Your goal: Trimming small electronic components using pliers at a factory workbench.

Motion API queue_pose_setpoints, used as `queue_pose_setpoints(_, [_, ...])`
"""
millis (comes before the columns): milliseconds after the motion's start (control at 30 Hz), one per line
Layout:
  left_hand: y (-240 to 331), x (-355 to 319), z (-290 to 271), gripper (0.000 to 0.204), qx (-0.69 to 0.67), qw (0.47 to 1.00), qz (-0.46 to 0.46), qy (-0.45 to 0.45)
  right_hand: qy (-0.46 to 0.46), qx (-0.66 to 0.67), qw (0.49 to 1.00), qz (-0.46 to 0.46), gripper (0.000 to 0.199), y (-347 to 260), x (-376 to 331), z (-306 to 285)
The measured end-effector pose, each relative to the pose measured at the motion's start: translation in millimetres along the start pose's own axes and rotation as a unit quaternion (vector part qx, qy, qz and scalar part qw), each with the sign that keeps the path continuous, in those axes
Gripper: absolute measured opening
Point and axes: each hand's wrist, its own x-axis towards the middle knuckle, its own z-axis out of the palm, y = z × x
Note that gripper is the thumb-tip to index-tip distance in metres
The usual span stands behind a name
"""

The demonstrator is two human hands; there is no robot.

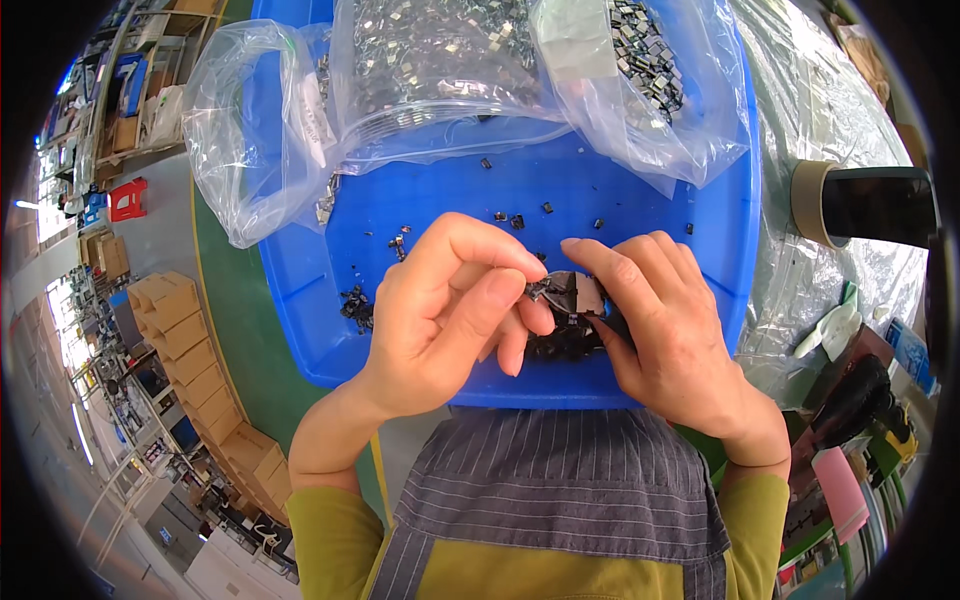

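Beyond the left hand (435, 325) and right hand (670, 325), crinkled clear plastic bags (440, 70), some holding small shiny parts, crowd the smooth blue tray (400, 190); to their right stands a round brown tape roll (808, 200). Between the hands, left thumb and forefinger pinch a small dark part (540, 288) beside a brown-faced, angular piece (588, 296), clasped by the right; black bits (565, 346) lie beneath.

Small dark piece (588, 294), brownish flat face, held over blue tray (655, 208)

A blue tray (400, 195) carries clear bags (440, 60) and small dark parts (358, 307).
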Motion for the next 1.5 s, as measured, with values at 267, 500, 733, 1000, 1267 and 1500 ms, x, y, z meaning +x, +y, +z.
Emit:
queue_pose_setpoints(267, [-0.2, 0.1, -4.7, 0.013, 0.126, 0.991, 0.044, -0.017, -0.027, -0.059, 0.998, 0.004, 0.060, -0.7, -3.6, 1.6])
queue_pose_setpoints(500, [-3.4, 0.1, -3.5, 0.010, 0.190, 0.980, 0.034, -0.041, -0.030, -0.149, 0.988, -0.029, 0.044, 3.8, -7.4, 9.4])
queue_pose_setpoints(733, [-10.4, -2.4, 3.3, 0.008, 0.160, 0.987, 0.001, 0.000, -0.045, -0.190, 0.981, -0.014, 0.043, 0.3, -10.5, 12.1])
queue_pose_setpoints(1000, [9.1, 11.3, -8.8, 0.015, 0.036, 0.978, -0.202, -0.036, -0.044, -0.124, 0.990, -0.044, 0.036, 2.1, -9.6, 11.0])
queue_pose_setpoints(1267, [9.0, 10.5, -13.3, 0.015, -0.042, 0.965, -0.246, -0.075, -0.076, -0.049, 0.995, -0.040, 0.036, 1.0, -9.7, 8.3])
queue_pose_setpoints(1500, [2.5, 2.7, -3.5, 0.022, -0.013, 0.998, -0.010, -0.067, -0.134, 0.239, 0.960, 0.060, 0.029, -4.6, -3.4, -4.3])
